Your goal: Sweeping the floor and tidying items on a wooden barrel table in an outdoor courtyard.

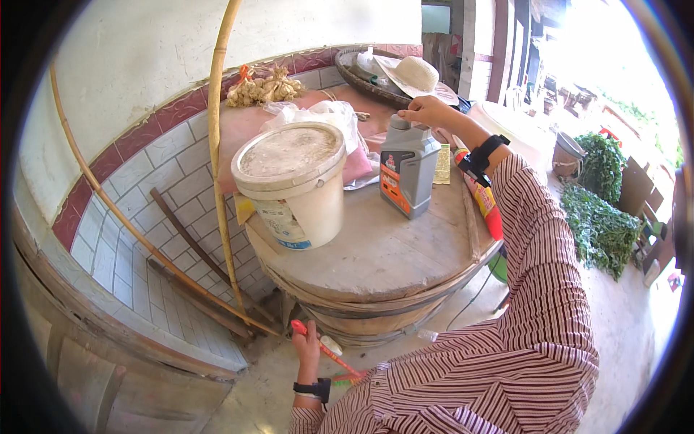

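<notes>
My right hand (435, 113) grips the cap at the top of a grey plastic jug (420, 171), shaped like an engine-oil bottle with an orange and black label. The jug stands upright on the round wooden lid (368, 255) of a large wooden tub (374, 328). Low down in front of the tub, my left hand (307, 347) is closed around the red handle of a broom (333, 355); red and green bristles show beside my shirt. A lidded white plastic bucket (320, 203), dusty on top, sits left of the jug.
Bamboo poles (217, 108) lean at the tiled wall. Garlic bulbs (265, 89) and a woven tray (349, 76) with a straw hat (417, 73) lie behind. A red and yellow packet (485, 200) rests at the tub's right edge. Leafy greens (599, 228) are on the floor to the right.
</notes>
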A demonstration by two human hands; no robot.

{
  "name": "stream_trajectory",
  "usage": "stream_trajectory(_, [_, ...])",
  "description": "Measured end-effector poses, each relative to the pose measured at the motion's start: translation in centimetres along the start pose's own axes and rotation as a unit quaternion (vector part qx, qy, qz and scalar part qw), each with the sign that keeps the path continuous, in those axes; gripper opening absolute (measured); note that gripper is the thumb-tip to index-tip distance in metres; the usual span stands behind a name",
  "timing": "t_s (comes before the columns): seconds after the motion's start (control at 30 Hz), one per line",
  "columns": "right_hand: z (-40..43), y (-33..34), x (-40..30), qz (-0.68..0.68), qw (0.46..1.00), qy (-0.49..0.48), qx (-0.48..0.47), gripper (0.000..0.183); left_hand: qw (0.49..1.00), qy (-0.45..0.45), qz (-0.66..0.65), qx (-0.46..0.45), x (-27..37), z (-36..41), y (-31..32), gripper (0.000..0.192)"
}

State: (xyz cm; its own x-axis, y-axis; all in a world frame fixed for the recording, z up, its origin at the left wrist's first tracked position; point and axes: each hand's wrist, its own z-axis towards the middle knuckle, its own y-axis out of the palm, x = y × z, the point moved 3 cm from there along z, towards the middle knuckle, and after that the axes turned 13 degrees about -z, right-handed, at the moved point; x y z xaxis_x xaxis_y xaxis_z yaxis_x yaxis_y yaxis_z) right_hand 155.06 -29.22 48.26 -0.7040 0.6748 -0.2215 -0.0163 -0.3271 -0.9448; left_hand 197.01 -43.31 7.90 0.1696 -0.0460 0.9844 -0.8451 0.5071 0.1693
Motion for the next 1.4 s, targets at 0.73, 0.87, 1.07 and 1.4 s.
stream_trajectory(0.73, [3.2, 2.4, -4.3, -0.297, 0.948, -0.116, -0.015, 0.056, 0.993, 0.115, 0.011, 0.028, 1.8, 1.6, 1.6, 0.036])
stream_trajectory(0.87, [3.6, 2.1, -4.7, -0.272, 0.947, -0.169, 0.008, 0.055, 0.995, 0.066, 0.069, 0.038, 0.1, 1.3, 0.8, 0.038])
stream_trajectory(1.07, [2.9, 2.1, -6.3, -0.325, 0.923, -0.202, 0.038, 0.052, 0.991, 0.084, 0.096, 0.029, -2.0, 0.5, 0.0, 0.036])
stream_trajectory(1.4, [-7.5, 6.6, -19.6, -0.145, 0.825, -0.529, 0.134, 0.057, 0.999, -0.01, 0.043, 0.019, 3.6, -2.2, 2.1, 0.026])
